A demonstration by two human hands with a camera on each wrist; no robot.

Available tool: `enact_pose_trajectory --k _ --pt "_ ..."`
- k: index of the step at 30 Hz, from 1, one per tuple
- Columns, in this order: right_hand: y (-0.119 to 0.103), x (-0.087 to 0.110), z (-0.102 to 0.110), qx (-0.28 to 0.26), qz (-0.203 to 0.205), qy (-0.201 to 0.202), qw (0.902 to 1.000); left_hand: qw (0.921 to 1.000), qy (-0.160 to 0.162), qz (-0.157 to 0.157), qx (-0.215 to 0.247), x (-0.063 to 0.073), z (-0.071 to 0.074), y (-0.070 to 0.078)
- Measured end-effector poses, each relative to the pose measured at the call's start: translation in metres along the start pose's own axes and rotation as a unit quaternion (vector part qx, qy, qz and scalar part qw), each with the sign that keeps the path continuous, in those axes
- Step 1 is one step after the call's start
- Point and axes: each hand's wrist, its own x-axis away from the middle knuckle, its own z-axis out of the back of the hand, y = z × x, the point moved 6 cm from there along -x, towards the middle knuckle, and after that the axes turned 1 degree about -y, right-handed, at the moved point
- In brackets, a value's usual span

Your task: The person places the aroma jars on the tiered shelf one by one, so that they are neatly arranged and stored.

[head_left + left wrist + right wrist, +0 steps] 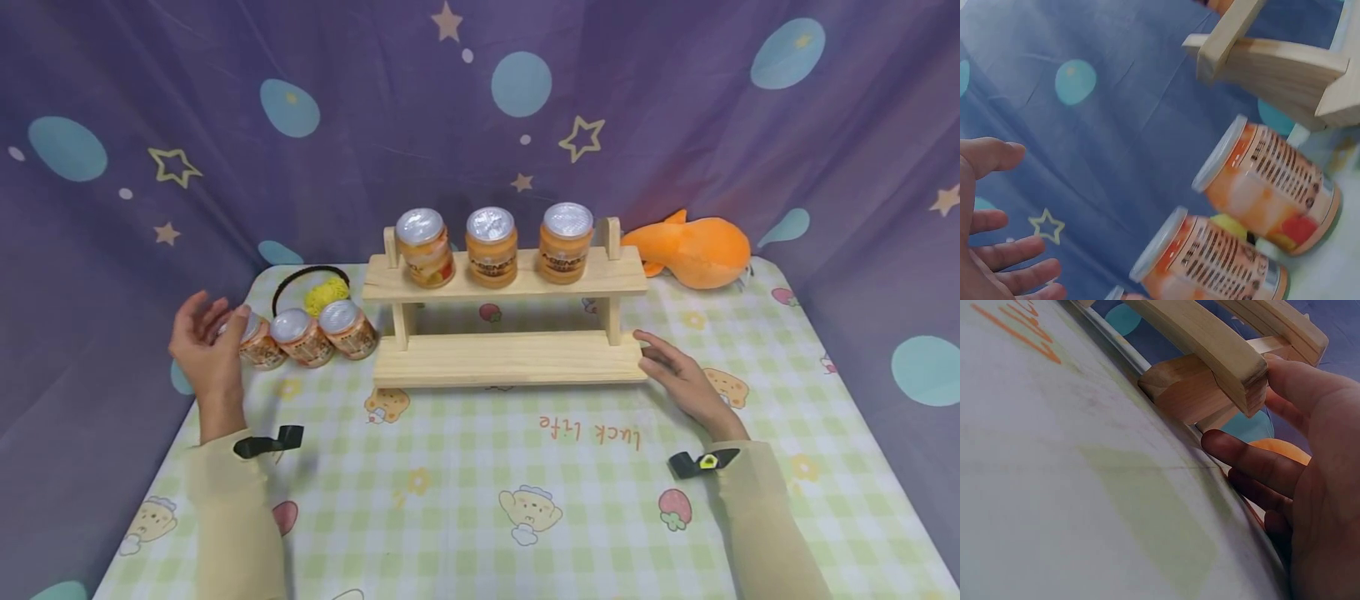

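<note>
Right fingers (657,342) touch a rack (510,358) on checked cloth (457,529) amid starry curtains (420,150).

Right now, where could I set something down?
The lower shelf is bare, as is the tablecloth before it, between the sleeves. Crowded: left of that shelf, three jars by the left hand; the upper shelf holds three more jars.

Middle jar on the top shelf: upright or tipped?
Upright: the head view shows the middle jar standing on the top shelf, silvery lid up.
</note>
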Motion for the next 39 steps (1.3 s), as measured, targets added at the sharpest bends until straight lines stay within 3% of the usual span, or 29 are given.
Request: enact_pose_trajectory --k 6,13,20,28,39 --pt "0.001 0.0 0.001 0.004 -0.003 0.001 1.0 0.9987 0.03 0.036 0.022 -0.006 0.013 -0.011" --pt "0.0 0.0 0.001 0.001 0.002 0.003 1.0 0.9968 0.045 0.062 -0.023 -0.007 0.024 -0.028" --pt "0.0 0.0 0.001 0.001 0.002 0.004 1.0 0.9949 0.063 0.078 -0.009 -0.01 0.029 -0.038" --pt "0.001 0.0 0.0 -0.004 0.001 0.002 1.0 0.9927 0.066 0.089 -0.049 -0.015 0.033 -0.054" --pt "0.001 0.0 0.0 -0.004 0.0 0.002 1.0 0.9903 0.048 0.104 -0.079 -0.02 0.025 -0.083"
